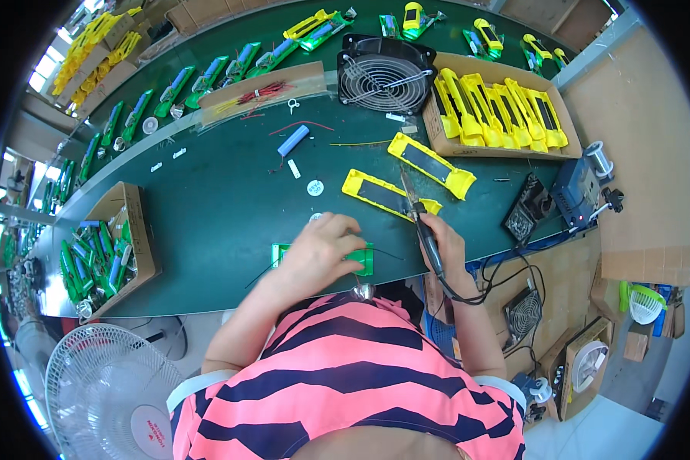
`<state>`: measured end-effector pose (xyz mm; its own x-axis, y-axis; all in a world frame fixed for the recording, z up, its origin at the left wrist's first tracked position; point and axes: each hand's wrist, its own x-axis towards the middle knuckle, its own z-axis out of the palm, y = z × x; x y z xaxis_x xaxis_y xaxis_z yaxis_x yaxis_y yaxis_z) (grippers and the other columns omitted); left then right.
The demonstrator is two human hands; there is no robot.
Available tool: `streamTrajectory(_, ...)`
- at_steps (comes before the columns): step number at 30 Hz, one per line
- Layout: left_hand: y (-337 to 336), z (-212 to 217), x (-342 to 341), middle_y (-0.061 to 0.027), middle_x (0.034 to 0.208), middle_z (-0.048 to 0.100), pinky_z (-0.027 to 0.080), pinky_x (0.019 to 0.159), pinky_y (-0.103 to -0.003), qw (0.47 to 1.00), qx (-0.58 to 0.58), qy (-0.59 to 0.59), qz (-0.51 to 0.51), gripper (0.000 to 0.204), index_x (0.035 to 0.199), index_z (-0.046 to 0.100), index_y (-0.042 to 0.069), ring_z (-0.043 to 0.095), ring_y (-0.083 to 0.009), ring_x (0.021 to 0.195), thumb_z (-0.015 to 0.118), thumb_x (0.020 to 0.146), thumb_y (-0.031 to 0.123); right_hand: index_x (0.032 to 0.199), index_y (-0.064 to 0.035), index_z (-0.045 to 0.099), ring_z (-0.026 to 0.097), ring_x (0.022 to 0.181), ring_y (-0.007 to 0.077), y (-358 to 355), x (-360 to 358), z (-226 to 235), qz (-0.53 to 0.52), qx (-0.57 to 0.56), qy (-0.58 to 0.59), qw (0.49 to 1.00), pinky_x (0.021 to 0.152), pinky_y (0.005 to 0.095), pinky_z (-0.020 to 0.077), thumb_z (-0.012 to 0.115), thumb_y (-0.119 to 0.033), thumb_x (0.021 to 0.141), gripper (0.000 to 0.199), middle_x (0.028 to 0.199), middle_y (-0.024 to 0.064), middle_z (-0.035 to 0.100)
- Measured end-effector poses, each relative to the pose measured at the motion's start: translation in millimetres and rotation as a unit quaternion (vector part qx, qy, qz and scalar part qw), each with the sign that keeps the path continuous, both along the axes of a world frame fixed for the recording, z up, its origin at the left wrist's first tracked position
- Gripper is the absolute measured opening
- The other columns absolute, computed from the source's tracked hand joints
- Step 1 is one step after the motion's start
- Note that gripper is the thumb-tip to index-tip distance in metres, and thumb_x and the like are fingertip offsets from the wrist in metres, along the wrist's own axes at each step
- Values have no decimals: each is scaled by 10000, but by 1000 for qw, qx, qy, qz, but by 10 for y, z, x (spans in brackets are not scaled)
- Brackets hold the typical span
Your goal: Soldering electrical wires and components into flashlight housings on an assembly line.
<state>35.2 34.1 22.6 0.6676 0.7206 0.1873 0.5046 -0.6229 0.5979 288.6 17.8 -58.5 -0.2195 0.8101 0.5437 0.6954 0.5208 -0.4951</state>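
My left hand (320,251) lies across a green plastic housing (367,261) near the table's front edge, its bent fingers closed over it and hiding its middle. A thin dark wire sticks out on each side. A shiny metal lamp cup (363,291) sits at the near side of that housing. In my right hand (446,244) is a soldering iron (429,244), its tip angled up and away over a yellow frame with a dark panel (376,193). Another such yellow frame (431,165) lies just beyond. A blue cylindrical battery (293,141) and round white stickers (315,188) lie further off.
At left stands a cardboard box (147,238) of green assemblies. A box (506,153) of yellow frames and a black fan (385,77) stand at the back. The blue soldering station (576,192) is at right, its cable near my right forearm. Green assemblies (207,80) line the far strip.
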Motion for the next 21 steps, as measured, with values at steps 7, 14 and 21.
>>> streamTrajectory(7, -146, -384, 262, -91, 902, 578, 433, 744, -325, 986, -24, -154, 61, 85, 813, 554, 38, 562, -237, 827, 574, 736, 7, 1080, -40, 515, 605, 887, 292, -115, -56, -27, 19, -49, 78, 996, 734, 326, 491, 588, 51, 692, 406, 974, 152, 602)
streamTrajectory(14, -135, -462, 86, -88, 835, 573, 428, 707, -236, 763, -408, -468, 177, 43, 881, 473, -7, 536, -114, 715, 480, 865, 33, 1043, -73, 513, 645, 692, 232, -246, -171, -38, 99, -116, 116, 981, 579, 271, 495, 663, -20, 724, 357, 845, 118, 645)
streamTrajectory(21, 85, -361, -254, -36, 684, 563, 400, 703, -329, 978, 114, -33, 169, 21, 677, 620, 72, 525, -213, 702, 616, 679, 51, 945, 41, 573, 637, 777, 231, -261, -366, 60, 61, -56, 157, 984, 689, 319, 523, 601, 6, 764, 187, 851, 168, 629)
